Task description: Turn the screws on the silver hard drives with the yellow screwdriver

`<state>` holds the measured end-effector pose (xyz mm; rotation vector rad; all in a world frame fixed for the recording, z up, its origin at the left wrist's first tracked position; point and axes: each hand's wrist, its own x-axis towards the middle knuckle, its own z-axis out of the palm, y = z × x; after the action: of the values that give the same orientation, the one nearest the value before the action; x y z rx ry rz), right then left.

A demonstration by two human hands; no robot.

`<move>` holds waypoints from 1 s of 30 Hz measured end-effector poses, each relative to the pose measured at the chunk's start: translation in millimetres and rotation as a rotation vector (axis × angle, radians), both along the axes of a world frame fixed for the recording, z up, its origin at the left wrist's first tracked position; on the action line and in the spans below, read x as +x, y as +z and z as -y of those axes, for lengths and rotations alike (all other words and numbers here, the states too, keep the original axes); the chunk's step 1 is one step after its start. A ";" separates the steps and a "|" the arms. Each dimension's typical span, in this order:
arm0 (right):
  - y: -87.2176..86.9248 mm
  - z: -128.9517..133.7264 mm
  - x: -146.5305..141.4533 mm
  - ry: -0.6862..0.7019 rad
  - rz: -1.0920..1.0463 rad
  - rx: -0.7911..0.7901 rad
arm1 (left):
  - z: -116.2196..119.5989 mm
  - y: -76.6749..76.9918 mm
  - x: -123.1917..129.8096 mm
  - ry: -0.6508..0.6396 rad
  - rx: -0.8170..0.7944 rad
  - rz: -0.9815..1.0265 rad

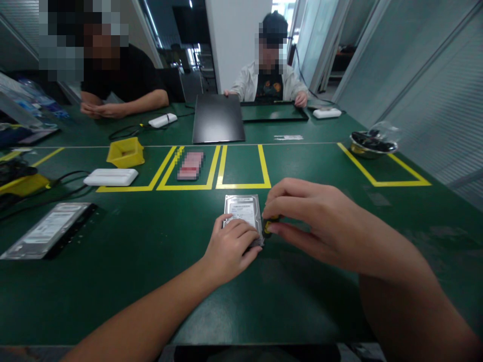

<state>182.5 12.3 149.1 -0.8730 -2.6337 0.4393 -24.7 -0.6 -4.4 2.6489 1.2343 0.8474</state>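
Note:
A silver hard drive (241, 202) with a white printed label lies on the green table, directly in front of me. My left hand (232, 246) grips its near part, fingers across the top and thumb by the near right corner. Just right of the drive, my right hand (313, 216) pinches a small black-and-yellow object (267, 227) between thumb and fingers. Most of that object is covered by the fingers, so its kind is unclear. It is close to the drive's right edge; whether they touch I cannot tell.
A larger hard drive (53, 229) lies at left, near a white power strip (111, 177) and a yellow bin (126, 152). A pink item (191, 166) sits inside yellow tape. At right is a bowl (372, 146) of dark items. Across the table, a person handles a black panel (219, 120); another sits left.

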 end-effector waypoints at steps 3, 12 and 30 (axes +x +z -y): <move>-0.2 -0.2 -0.4 -0.028 0.023 0.015 | -0.3 -0.2 -0.2 0.005 0.006 -0.006; -0.4 -0.2 1.0 0.005 -0.012 0.016 | 0.4 -0.3 0.3 0.008 0.000 0.007; -0.2 -1.2 1.4 0.006 -0.014 0.008 | 0.9 1.5 0.1 0.011 -0.013 -0.001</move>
<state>184.0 13.5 148.8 -0.8569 -2.6239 0.4340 -24.6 -1.5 -2.9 2.6349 1.2520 0.8365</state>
